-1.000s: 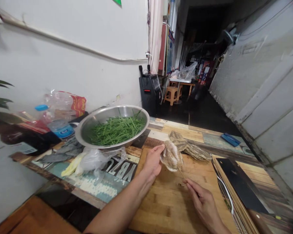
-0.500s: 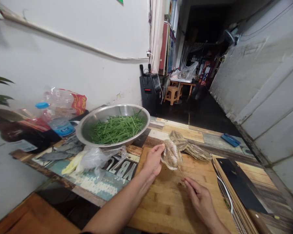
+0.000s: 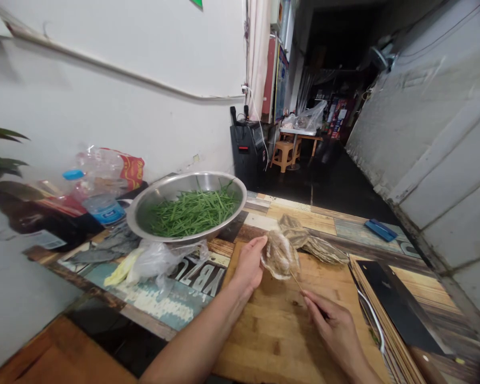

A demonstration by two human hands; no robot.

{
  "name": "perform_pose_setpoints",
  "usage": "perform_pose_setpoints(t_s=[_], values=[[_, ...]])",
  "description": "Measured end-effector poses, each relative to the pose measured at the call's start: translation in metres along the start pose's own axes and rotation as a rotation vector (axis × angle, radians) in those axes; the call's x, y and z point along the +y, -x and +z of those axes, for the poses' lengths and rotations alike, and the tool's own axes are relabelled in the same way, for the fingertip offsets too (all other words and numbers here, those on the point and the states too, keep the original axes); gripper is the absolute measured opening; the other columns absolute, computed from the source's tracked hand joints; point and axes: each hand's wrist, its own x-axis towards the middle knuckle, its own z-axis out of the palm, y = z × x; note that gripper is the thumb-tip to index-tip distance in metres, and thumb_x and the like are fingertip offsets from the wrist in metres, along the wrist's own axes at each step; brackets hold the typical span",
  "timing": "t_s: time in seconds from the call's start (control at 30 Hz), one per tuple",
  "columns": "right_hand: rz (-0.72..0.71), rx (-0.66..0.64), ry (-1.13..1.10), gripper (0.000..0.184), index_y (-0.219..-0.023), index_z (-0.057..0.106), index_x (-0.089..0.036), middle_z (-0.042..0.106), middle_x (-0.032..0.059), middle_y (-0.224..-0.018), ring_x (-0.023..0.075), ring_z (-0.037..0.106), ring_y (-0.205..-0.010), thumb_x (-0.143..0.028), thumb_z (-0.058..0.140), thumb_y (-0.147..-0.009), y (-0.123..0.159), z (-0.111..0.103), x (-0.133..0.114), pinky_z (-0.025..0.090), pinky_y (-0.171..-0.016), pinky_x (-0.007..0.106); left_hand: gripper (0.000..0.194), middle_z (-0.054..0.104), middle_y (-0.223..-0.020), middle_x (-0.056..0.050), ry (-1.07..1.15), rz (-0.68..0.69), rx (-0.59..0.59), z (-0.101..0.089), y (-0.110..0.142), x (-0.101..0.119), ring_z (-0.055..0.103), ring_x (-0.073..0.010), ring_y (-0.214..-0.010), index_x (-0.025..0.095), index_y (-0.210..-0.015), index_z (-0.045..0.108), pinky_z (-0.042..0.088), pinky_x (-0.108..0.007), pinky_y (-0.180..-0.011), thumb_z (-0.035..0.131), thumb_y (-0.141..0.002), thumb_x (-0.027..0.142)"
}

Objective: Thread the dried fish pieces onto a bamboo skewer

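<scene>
Head view. My left hand (image 3: 248, 262) is pinching the left edge of a flat, brownish dried piece (image 3: 279, 255), thumb and fingers closed on it and holding it tilted just above the wooden cutting board (image 3: 272, 330). My right hand (image 3: 333, 326) is gripping the lower end of a thin wooden skewer (image 3: 296, 281), fingers curled tight around it; the skewer is running toward 11 o'clock from that hand and its far end is meeting the lower edge of the dried piece. Whether the tip is passing through the piece I cannot tell.

From the dried piece, more dried pieces (image 3: 309, 241) are lying at 2 o'clock, touching one another on the patterned table (image 3: 176, 298). A steel bowl (image 3: 144, 205) holding cut green stems (image 3: 192, 210) is sitting at 10 o'clock from my left hand, near it but apart. A crumpled clear plastic bag (image 3: 160, 258) is lying at 9 o'clock from that hand, just under the bowl's rim. A water bottle (image 3: 98, 202) with a blue cap is standing at 9 o'clock from the bowl. At 3 o'clock from my right hand a black cleaver blade (image 3: 396, 301) is resting on a stack of flat boards (image 3: 388, 336). A small blue object (image 3: 381, 230) is lying at 1 o'clock, well apart from both hands.
</scene>
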Motion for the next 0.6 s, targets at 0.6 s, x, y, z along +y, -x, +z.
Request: perform_pose_setpoints(t_s=[0.6], values=[[-0.18, 0.059, 0.157, 0.024, -0.088, 0.075, -0.018, 0.074, 0.0083, -0.086, 0.022, 0.071, -0.075, -0.032, 0.055, -0.083, 0.0074, -0.0026, -0.0045, 0.059, -0.071, 0.03, 0.033, 0.065, -0.066, -0.003, -0.146, 0.027, -0.111, -0.0024, 0.0008, 0.0082, 0.056, -0.0103, -0.061, 0.01, -0.072, 0.068, 0.042, -0.022, -0.063, 0.081, -0.053, 0.034]])
